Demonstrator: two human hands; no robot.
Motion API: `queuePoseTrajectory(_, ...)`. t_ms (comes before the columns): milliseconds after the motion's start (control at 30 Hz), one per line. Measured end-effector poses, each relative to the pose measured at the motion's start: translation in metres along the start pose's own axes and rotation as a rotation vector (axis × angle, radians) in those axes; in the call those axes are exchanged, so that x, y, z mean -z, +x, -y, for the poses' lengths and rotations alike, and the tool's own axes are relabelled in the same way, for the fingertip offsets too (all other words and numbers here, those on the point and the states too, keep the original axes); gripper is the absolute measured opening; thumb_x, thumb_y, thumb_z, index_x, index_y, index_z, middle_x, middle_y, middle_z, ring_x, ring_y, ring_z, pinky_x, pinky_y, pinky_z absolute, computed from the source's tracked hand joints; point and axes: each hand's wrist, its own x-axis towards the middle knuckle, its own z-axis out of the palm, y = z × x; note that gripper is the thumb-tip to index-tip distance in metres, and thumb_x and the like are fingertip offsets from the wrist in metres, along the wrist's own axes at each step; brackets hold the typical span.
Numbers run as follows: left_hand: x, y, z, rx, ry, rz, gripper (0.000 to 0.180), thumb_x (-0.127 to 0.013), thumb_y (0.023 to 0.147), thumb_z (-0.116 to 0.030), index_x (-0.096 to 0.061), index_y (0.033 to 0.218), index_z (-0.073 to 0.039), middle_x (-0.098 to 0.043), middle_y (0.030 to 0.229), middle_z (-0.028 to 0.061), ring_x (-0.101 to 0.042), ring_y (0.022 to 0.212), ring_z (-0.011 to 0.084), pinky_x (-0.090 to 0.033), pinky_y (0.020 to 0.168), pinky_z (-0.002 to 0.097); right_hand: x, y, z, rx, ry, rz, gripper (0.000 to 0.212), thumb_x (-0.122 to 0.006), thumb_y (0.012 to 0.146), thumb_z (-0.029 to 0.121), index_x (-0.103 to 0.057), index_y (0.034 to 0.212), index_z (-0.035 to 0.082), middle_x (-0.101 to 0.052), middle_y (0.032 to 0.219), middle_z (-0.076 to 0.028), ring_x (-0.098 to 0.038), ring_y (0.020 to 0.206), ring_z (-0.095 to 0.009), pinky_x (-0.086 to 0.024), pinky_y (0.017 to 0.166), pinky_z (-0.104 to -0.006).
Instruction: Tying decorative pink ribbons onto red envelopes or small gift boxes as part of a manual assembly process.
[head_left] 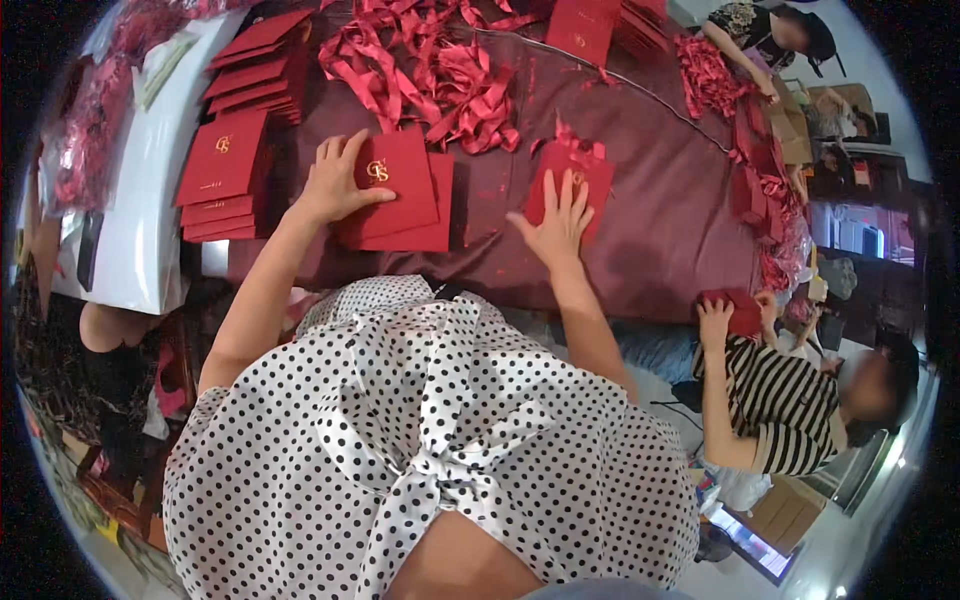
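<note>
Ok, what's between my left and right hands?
In the head view, overlapping red cards, then red-flecked cloth, lie between your left hand and right hand.

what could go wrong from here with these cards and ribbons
The loose ribbons lie tangled, so pulling one could drag others. The card stack near the left hand is uneven and might slide if bumped. The right hand is spread on a card; pressing hard could crease it.

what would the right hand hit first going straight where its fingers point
Probably the red ribbon at the far end of the red card under the right hand, though depth is unclear.
</note>
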Motion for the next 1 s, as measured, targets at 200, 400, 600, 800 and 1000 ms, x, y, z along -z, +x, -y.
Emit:
queuePoseTrajectory(200,0.004,-0.001,-0.023,0.022,-0.049,0.033,0.095,-0.079,0.054,-0.048,-0.035,0.13,-0.011,-0.038,0.124,0.0211,-0.032,0.118,0.0409,-0.031,0.099,0.0459,-0.008,0.101,-0.052,0.02,-0.107,-0.041,0.091,-0.051,0.068,0.072,-0.024,0.14,0.022,-0.016,0.147,-0.012,-0.013,0.131,-0.043,-0.014,0.096,-0.0681)
queuePoseTrajectory(400,0.001,-0.018,-0.027,-0.023,0.155,-0.13,0.093,-0.07,0.059,-0.059,-0.034,0.133,-0.016,-0.034,0.132,0.0186,-0.023,0.129,0.038,-0.02,0.102,0.0534,0.006,0.139,-0.018,-0.009,0.102,-0.333,0.061,-0.054,0.077,0.056,-0.052,0.118,0.01,-0.04,0.131,-0.016,-0.033,0.121,-0.037,-0.024,0.096,-0.0567)
queuePoseTrajectory(600,0.005,-0.017,-0.045,-0.011,0.094,-0.19,0.088,-0.08,0.052,-0.044,-0.04,0.121,-0.007,-0.037,0.127,0.0167,-0.026,0.128,0.0342,-0.016,0.104,0.0533,-0.009,0.207,0.035,0.137,0.589,-0.391,0.027,-0.059,0.081,0.028,-0.063,0.093,0.005,-0.063,0.085,-0.015,-0.054,0.088,-0.032,-0.039,0.081,-0.0403)
queuePoseTrajectory(800,0.02,-0.03,-0.063,-0.093,0.088,-0.236,0.051,-0.074,0.064,-0.032,-0.047,0.099,-0.005,-0.046,0.104,0.0145,-0.042,0.105,0.0327,-0.028,0.096,0.046,-0.015,0.259,0.072,-0.135,0.368,-0.025,0.053,-0.062,0.073,0.05,-0.062,0.105,0.008,-0.062,0.101,-0.017,-0.049,0.103,-0.039,-0.039,0.089,-0.0429)
queuePoseTrajectory(1000,0.033,-0.032,-0.065,-0.038,-0.097,-0.168,0.025,-0.068,0.072,-0.021,-0.054,0.089,-0.009,-0.056,0.088,0.0062,-0.047,0.093,0.0276,-0.035,0.08,0.0404,-0.005,0.25,0.065,-0.036,0.574,-0.189,0.034,-0.063,0.076,0.037,-0.067,0.086,0.005,-0.065,0.081,-0.015,-0.063,0.077,-0.028,-0.048,0.073,-0.0373)
